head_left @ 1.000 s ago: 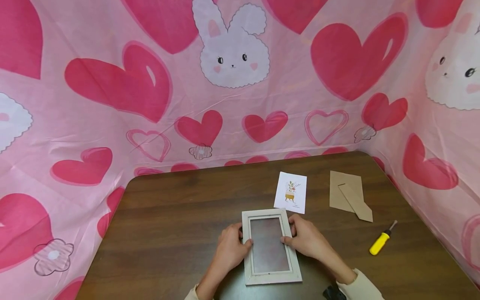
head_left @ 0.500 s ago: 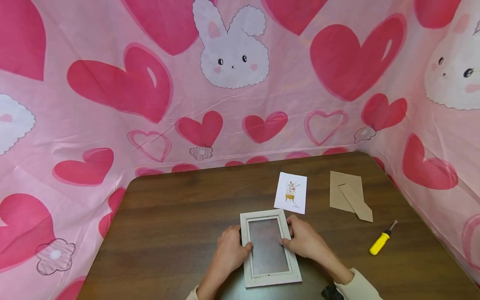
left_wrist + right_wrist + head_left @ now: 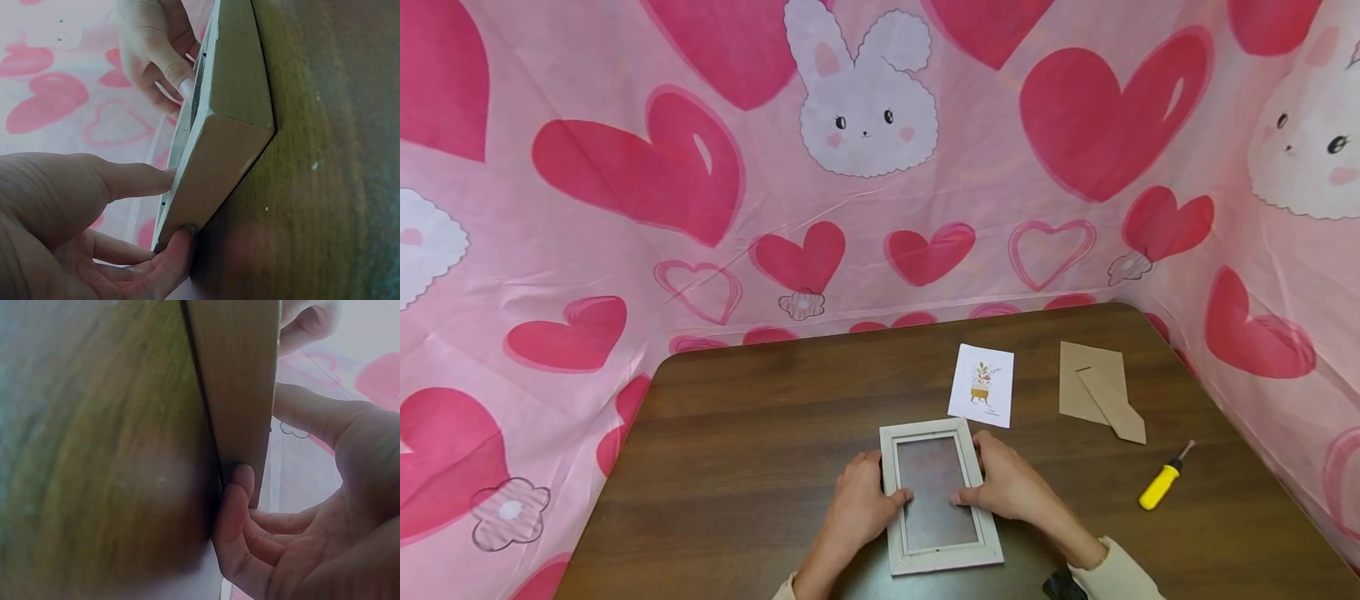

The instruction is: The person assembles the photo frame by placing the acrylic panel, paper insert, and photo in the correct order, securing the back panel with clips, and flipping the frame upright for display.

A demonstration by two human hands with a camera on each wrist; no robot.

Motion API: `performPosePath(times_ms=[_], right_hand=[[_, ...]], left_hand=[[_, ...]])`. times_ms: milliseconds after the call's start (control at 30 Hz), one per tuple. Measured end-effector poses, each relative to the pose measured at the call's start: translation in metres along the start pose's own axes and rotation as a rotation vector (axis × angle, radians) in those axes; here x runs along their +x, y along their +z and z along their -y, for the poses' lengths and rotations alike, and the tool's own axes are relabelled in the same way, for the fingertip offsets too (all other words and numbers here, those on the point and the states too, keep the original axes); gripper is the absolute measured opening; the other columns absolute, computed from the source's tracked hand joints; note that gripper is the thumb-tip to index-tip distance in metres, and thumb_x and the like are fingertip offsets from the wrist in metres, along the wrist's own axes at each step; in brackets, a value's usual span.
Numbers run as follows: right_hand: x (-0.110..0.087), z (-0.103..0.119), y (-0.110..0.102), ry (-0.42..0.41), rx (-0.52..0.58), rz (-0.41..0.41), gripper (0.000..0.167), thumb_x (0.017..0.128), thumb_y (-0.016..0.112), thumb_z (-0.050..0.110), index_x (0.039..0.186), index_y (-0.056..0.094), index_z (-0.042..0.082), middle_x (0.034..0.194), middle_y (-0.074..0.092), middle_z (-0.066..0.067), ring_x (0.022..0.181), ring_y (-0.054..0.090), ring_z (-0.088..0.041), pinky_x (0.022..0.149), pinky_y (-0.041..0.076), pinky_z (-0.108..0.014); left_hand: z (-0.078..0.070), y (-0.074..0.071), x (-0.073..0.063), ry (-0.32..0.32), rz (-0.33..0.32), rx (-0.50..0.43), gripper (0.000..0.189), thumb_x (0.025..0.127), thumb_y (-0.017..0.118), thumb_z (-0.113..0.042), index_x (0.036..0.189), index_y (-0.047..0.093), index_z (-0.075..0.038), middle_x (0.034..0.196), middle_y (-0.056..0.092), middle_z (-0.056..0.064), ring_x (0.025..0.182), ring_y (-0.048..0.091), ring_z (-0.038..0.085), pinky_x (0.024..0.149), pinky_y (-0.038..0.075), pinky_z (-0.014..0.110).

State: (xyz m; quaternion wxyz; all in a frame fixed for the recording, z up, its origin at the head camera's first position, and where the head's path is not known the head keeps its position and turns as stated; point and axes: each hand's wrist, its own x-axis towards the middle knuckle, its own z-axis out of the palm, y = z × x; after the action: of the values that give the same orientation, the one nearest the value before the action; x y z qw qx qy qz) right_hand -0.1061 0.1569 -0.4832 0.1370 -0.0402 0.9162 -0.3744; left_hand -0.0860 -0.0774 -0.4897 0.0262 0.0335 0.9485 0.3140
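Note:
A whitish picture frame (image 3: 945, 561) lies on the table in the head view, a clear pane (image 3: 934, 492) set inside it. My left hand (image 3: 861, 502) grips its left side, thumb reaching over the border onto the pane's edge. On the opposite side my right hand (image 3: 1013, 482) holds it likewise, thumb on the pane's right edge. From the left wrist, the frame's thick outer side (image 3: 212, 162) shows, with fingertips against it low down. The right wrist view has fingertips touching the frame's side (image 3: 240, 381) near the tabletop.
Behind the frame is a white card (image 3: 981, 385) with a printed plant. Further right lies a brown backing board (image 3: 1086, 400) with a stand leg. A yellow-handled screwdriver (image 3: 1161, 486) is at the right of the brown table (image 3: 760, 433). Pink heart-patterned cloth (image 3: 865, 242) surrounds the table.
The frame has shifted and turned very slightly leftward at its far end. Both thumbs have slid inward, from the border further over the pane.

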Motion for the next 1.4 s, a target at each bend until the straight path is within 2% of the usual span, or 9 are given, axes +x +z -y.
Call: performPosePath(times_ms=[200,467,633,733,833,900,1067,1267,1400], right_hand=[[0.0,-0.002,-0.002,-0.024,0.018,0.031,0.076,0.064,0.102,0.026,0.12,0.057,0.0,0.089,0.065,-0.004,0.077,0.06,-0.015,0.068,0.05,-0.034],[0.001,-0.004,-0.003,-0.072,-0.003,0.054,0.089,0.056,0.105,0.027,0.124,0.057,-0.002,0.098,0.064,-0.006,0.086,0.06,-0.018,0.076,0.052,-0.037],[0.001,-0.004,-0.003,-0.095,-0.02,0.06,0.093,0.056,0.106,0.029,0.128,0.057,-0.002,0.104,0.064,-0.007,0.089,0.059,-0.019,0.079,0.051,-0.039],[-0.001,-0.004,-0.005,-0.14,-0.04,0.087,0.101,0.054,0.106,0.03,0.135,0.056,-0.003,0.109,0.063,-0.009,0.093,0.058,-0.02,0.081,0.051,-0.04],[-0.003,-0.004,-0.006,-0.167,-0.054,0.128,0.114,0.049,0.107,0.032,0.142,0.05,-0.003,0.109,0.057,-0.011,0.094,0.055,-0.021,0.08,0.051,-0.04],[-0.005,-0.003,-0.005,-0.155,-0.064,0.145,0.123,0.046,0.107,0.033,0.146,0.045,-0.002,0.106,0.053,-0.012,0.091,0.053,-0.021,0.078,0.05,-0.039],[-0.006,-0.003,-0.003,-0.178,-0.057,0.145,0.128,0.045,0.107,0.033,0.149,0.041,-0.002,0.106,0.05,-0.011,0.091,0.052,-0.02,0.076,0.05,-0.037],[-0.005,-0.005,-0.003,-0.247,-0.079,0.123,0.12,0.054,0.105,0.04,0.148,0.044,-0.003,0.112,0.053,-0.01,0.097,0.051,-0.018,0.081,0.049,-0.033],[-0.004,-0.006,-0.002,-0.249,-0.068,0.121,0.119,0.058,0.103,0.042,0.15,0.043,-0.002,0.116,0.054,-0.01,0.1,0.051,-0.019,0.083,0.049,-0.035]], left_hand=[[0.0,-0.002,0.0,0.017,0.011,-0.005,0.05,0.075,0.094,-0.027,0.11,0.07,0.001,0.091,0.066,0.009,0.083,0.063,0.024,0.075,0.054,0.046],[-0.006,-0.005,-0.003,-0.038,0.117,-0.018,0.092,0.065,0.101,-0.039,0.135,0.058,0.003,0.112,0.062,0.017,0.096,0.061,0.032,0.087,0.053,0.053],[-0.009,-0.005,-0.004,-0.055,0.127,-0.012,0.1,0.064,0.101,-0.04,0.14,0.054,0.004,0.118,0.061,0.02,0.1,0.061,0.035,0.089,0.053,0.056],[-0.009,-0.005,-0.006,-0.063,0.149,-0.025,0.119,0.061,0.103,-0.044,0.15,0.043,0.007,0.128,0.059,0.026,0.106,0.062,0.041,0.092,0.053,0.058],[-0.01,-0.005,-0.008,-0.071,0.207,-0.042,0.142,0.055,0.104,-0.048,0.162,0.026,0.004,0.136,0.051,0.03,0.11,0.061,0.042,0.094,0.053,0.058],[-0.01,-0.004,-0.009,-0.065,0.243,-0.032,0.15,0.052,0.105,-0.05,0.165,0.02,0.001,0.139,0.046,0.032,0.111,0.06,0.04,0.095,0.054,0.055],[-0.012,-0.002,-0.012,-0.033,0.252,0.006,0.151,0.05,0.106,-0.05,0.164,0.022,0.005,0.139,0.042,0.034,0.115,0.06,0.039,0.099,0.054,0.052],[-0.012,-0.002,-0.012,-0.017,0.233,-0.006,0.145,0.055,0.105,-0.045,0.163,0.024,0.007,0.138,0.043,0.035,0.115,0.06,0.04,0.099,0.053,0.054],[-0.01,-0.001,-0.011,-0.006,0.227,-0.004,0.142,0.057,0.104,-0.043,0.163,0.024,0.008,0.136,0.044,0.035,0.114,0.06,0.039,0.098,0.053,0.054]])
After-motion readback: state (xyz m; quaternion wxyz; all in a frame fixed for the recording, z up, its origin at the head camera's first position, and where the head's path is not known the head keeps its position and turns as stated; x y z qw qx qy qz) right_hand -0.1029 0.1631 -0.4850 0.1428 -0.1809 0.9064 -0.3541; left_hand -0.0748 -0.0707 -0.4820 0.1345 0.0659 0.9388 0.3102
